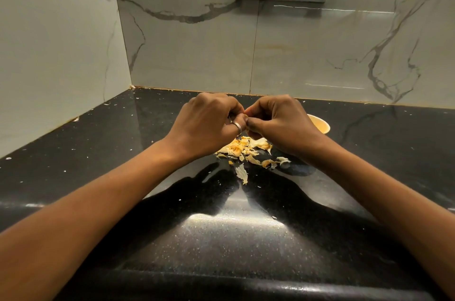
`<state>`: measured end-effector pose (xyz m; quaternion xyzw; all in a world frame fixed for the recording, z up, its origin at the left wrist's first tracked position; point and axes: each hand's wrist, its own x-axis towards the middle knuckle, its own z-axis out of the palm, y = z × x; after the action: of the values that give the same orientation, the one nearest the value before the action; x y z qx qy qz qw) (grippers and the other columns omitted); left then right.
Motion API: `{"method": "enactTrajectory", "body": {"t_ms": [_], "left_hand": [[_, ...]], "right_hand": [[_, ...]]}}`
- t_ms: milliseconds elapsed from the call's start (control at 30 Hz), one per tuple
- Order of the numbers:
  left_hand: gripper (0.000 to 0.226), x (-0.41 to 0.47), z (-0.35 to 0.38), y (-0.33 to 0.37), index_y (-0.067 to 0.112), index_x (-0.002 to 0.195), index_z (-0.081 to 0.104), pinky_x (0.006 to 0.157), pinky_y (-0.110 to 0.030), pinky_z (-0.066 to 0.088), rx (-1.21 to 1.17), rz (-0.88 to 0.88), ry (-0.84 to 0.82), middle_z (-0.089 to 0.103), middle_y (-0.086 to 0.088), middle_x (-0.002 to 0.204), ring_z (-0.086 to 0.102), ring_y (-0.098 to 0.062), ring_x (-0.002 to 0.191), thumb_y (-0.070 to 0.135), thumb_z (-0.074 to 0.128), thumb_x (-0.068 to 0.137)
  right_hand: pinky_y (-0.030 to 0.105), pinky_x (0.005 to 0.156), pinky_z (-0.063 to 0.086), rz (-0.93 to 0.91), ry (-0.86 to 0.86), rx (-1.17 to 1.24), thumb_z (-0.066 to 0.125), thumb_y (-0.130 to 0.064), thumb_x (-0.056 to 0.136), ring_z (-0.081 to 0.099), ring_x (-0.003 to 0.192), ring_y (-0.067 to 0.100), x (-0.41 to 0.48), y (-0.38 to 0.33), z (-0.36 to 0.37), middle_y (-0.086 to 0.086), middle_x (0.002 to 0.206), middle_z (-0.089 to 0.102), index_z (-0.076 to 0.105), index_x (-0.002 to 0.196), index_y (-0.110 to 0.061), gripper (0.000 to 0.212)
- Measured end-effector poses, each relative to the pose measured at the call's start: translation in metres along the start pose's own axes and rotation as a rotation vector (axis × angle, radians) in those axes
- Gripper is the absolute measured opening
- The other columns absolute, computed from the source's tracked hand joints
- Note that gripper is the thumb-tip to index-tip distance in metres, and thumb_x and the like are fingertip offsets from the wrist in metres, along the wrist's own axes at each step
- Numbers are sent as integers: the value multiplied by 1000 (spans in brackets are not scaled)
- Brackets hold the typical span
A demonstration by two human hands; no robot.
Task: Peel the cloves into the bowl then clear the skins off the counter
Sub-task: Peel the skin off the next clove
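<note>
You hold both hands over the skins [246,150] near the tabletop's [98,153] back edge, likely so peelings fall in one heap, with the bowl [320,124] just behind. Your left hand [209,121] and right hand [278,121] are curled, fingertips meeting and pinching what is probably a clove, hidden between them.

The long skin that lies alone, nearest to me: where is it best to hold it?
Pinch the long skin across its narrow middle, coming from above: it lies flat on the counter, apart from the pile.
</note>
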<state>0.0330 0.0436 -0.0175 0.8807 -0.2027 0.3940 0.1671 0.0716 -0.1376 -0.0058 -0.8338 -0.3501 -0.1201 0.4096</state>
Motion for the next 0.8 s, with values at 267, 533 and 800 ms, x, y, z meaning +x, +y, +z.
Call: {"method": "enactTrajectory", "body": {"t_ms": [267,533,800], "left_hand": [[31,0,2,-1,10,95,75,60,-36,57,51,38,-10,71,-2,80,59,-14,65,33,55,91],[11,0,6,8,14,103,67,61,-32,62,-507,-431,-122,72,-3,89,73,-13,79,13,70,92],[15,2,-2,9,11,98,71,66,-31,62,-758,-600,-167,74,-11,94,75,-20,88,7,76,85]], "right_hand": [[28,71,61,169,-70,279,66,-6,93,73,83,26,-1,-3,-2,17,90,73,72,95,-5,6],[20,64,54,178,31,210,68,-17,94,68,70,6,3,3,1,2,82,73,74,95,-17,6],[24,69,59,196,13,295,65,-9,95,73,75,16,1,1,0,10,88,74,71,103,-8,10]]}}
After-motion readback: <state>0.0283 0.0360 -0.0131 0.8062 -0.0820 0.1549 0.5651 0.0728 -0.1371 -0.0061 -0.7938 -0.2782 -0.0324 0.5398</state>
